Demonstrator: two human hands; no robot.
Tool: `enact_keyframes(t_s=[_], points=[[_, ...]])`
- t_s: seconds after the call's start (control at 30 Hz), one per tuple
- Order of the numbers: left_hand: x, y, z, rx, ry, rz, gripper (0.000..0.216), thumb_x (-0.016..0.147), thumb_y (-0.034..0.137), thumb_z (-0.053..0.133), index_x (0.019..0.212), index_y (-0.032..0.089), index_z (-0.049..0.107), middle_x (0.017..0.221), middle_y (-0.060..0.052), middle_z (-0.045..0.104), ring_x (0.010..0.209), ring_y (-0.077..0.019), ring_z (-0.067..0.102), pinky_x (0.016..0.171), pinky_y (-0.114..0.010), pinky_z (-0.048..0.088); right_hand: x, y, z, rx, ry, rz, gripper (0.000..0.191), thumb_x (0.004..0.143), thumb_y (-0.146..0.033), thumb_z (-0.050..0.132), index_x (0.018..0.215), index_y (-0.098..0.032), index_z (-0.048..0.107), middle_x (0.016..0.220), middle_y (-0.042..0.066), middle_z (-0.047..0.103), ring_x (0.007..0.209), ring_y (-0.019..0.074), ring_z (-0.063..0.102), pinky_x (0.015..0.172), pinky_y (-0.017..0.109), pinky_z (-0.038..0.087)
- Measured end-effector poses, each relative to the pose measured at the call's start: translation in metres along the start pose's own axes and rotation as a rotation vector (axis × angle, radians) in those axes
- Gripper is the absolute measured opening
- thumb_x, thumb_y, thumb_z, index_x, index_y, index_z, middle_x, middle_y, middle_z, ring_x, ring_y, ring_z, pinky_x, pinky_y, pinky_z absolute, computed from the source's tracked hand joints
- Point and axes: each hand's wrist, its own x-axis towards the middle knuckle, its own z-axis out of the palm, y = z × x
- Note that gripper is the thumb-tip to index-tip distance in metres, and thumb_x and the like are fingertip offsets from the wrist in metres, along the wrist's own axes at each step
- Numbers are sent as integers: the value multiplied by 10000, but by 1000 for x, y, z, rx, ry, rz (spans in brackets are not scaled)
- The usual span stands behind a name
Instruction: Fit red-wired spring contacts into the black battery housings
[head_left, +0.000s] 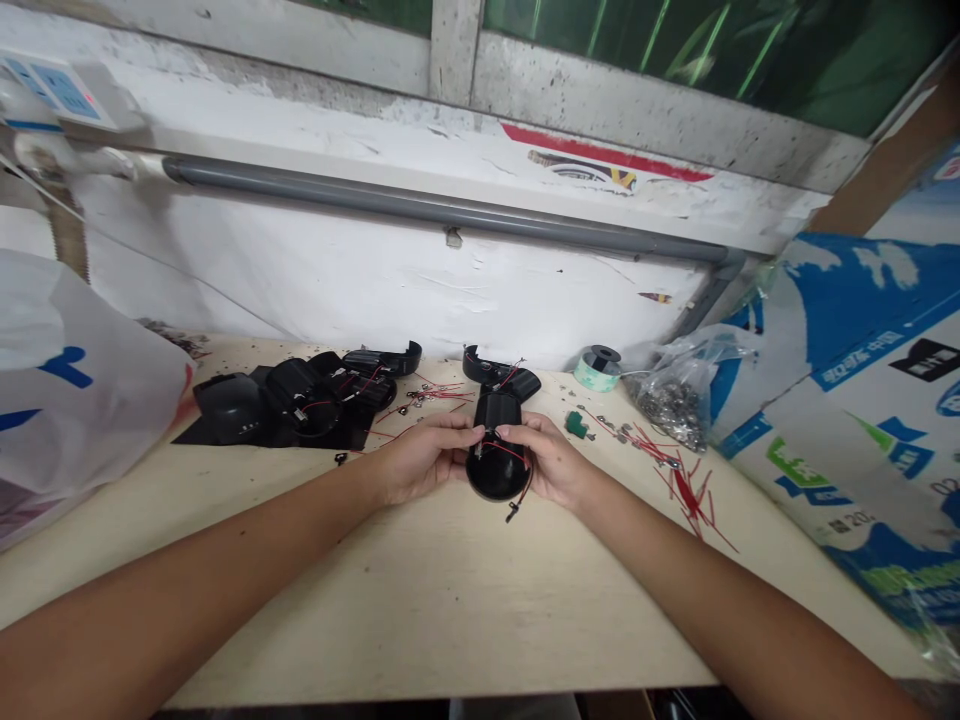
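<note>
Between my hands is a black plastic housing (498, 478) with a rounded near end and a ribbed upper part. My left hand (429, 455) grips its left side, the thumb pressed on the middle. From the right, my right hand (551, 458) holds it the same way, its thumb tip close to the other. A thin red wire (517, 452) crosses the housing and hangs down on the right, ending in a small dark connector (513, 513). What lies under the thumb tips is too small to make out. Behind it, another black housing (517, 380) rests on the table.
Several black housings (304, 395) lie on a dark sheet at left. Loose red wires (694, 495) and small metal parts are scattered at right, near a green piece (577, 424), a tape roll (598, 370) and a plastic bag (679, 395). A white bag (82, 380) and printed package (862, 400) flank the table.
</note>
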Motion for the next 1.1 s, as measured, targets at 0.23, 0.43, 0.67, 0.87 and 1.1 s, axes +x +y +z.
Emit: enact_keyframes(t_s=[0.23, 0.43, 0.67, 0.87, 1.1], points=[[-1, 1, 2, 23, -9, 8, 188, 800, 231, 808, 803, 97, 676, 747, -23, 634, 699, -111, 632, 656, -228, 514, -1, 1, -1, -17, 15, -15, 283, 631, -237, 883, 839, -108, 740, 745, 43, 751, 619, 127, 692, 601, 207, 573], [-2, 3, 1, 39, 21, 5, 178, 782, 236, 825, 796, 96, 716, 730, -27, 659, 654, -103, 634, 624, -220, 518, -1, 0, 0, -26, 35, -8, 293, 613, -233, 894, 826, -106, 737, 765, 57, 756, 646, 139, 703, 626, 222, 580], [-3, 2, 6, 126, 49, 19, 259, 750, 298, 847, 768, 87, 696, 710, -34, 658, 642, -118, 633, 614, -238, 524, 0, 3, -1, -13, 46, 7, 283, 603, -217, 879, 820, -107, 736, 742, 52, 752, 619, 144, 694, 594, 228, 578], [0, 7, 13, 440, 213, 121, 347, 766, 403, 811, 909, 122, 666, 802, -57, 682, 714, -175, 658, 610, -279, 525, 5, 6, -5, 32, 71, -6, 218, 675, -260, 819, 805, -126, 706, 716, 45, 741, 589, 152, 686, 571, 249, 599], [1, 6, 6, 838, 294, 472, 211, 812, 279, 729, 974, 153, 679, 1094, -95, 655, 793, -160, 646, 735, -322, 543, 6, 8, -5, -72, 108, 34, 302, 744, -384, 794, 749, -127, 635, 554, 27, 659, 343, 156, 584, 270, 234, 457]])
